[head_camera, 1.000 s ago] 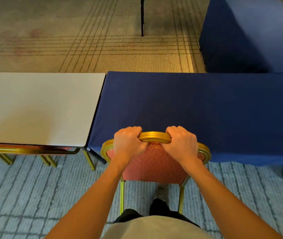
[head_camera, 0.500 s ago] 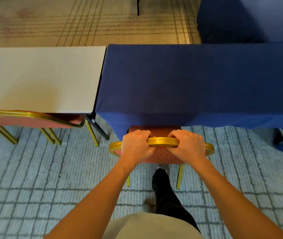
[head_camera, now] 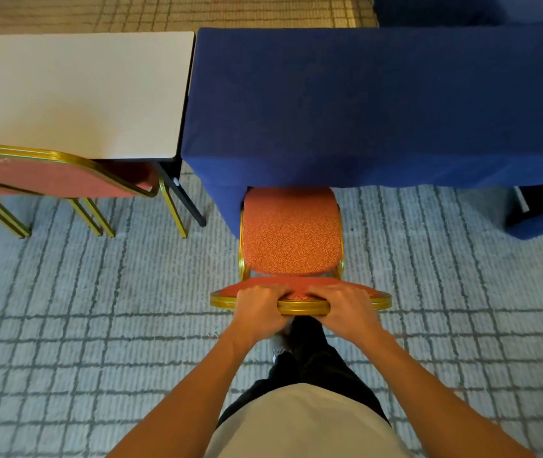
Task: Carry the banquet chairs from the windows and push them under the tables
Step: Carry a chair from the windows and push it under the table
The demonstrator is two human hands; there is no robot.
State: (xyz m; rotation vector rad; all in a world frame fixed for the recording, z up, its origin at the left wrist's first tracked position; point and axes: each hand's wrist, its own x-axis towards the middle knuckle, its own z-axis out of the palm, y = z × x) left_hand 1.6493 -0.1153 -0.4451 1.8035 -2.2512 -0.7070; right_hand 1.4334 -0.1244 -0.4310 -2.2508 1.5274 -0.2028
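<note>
**Banquet chair held by its back, seat front at the blue-draped desk**

On my feed, the left hand and the right hand both grip the gold top rail of the chair back. The fingers are curled over the rail, with a short stretch of it showing between the two hands. The red patterned seat lies mostly in the open over the grey carpet. Only its front edge meets the hanging cloth of the desk. I cannot tell whether the chair legs touch the floor, because the seat hides them. To the left, a bare desk with a pale top stands against the blue one. A second chair, also red and gold, has its back along that desk's near edge and its seat tucked underneath.
</note>
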